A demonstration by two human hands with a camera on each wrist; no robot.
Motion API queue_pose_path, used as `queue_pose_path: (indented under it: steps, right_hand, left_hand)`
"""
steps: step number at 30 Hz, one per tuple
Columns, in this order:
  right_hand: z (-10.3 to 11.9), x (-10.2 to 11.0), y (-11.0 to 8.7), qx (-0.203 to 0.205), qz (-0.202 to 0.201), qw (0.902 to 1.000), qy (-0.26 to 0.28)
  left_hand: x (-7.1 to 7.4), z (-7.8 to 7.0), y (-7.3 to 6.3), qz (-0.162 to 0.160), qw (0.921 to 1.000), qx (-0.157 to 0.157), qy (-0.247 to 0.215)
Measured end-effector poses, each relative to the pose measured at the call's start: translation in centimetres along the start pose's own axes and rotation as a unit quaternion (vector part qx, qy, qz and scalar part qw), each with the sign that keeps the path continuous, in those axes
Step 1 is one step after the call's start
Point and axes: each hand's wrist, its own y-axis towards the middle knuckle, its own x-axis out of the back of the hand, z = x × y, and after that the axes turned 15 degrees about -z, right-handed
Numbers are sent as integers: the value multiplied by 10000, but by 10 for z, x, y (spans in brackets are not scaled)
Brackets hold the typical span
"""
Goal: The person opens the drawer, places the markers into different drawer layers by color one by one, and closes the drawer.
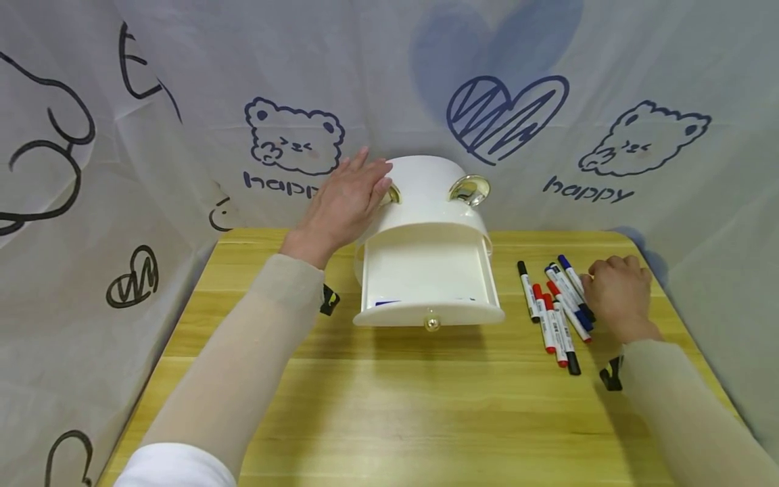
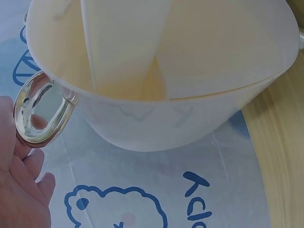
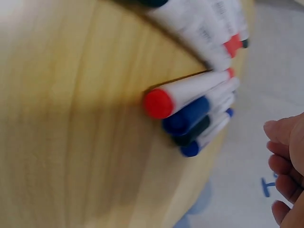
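A white drawer box (image 1: 426, 172) with gold ear-shaped rings stands on the table, its drawer (image 1: 429, 264) pulled out. A little blue shows inside behind the drawer front. My left hand (image 1: 347, 203) rests over the box's left gold ring, fingers fairly straight; in the left wrist view the hand (image 2: 23, 190) touches that ring (image 2: 42, 109). My right hand (image 1: 621, 294) is beside a loose group of markers (image 1: 548, 325), fingers loosely bent. In the right wrist view, the right hand (image 3: 289, 166) is apart from the markers and holds nothing.
Markers with red, blue and black caps lie close together on the wooden table (image 1: 389, 406), right of the box. The right gold ring (image 1: 470, 189) sticks out from the box. A printed cloth (image 1: 402, 81) hangs behind and at both sides.
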Motion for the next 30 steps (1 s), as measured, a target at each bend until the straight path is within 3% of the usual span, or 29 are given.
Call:
queue_pose_path:
  steps: [13,30]
  right_hand:
    - [-15,-33,4,-135,594,9981,-82]
    - [-16,-41,2,-370,887,9953,-134]
  left_hand:
    - [-1,1,0,-12,10000,-69,43]
    - [0,1,0,-14,10000,-45,77]
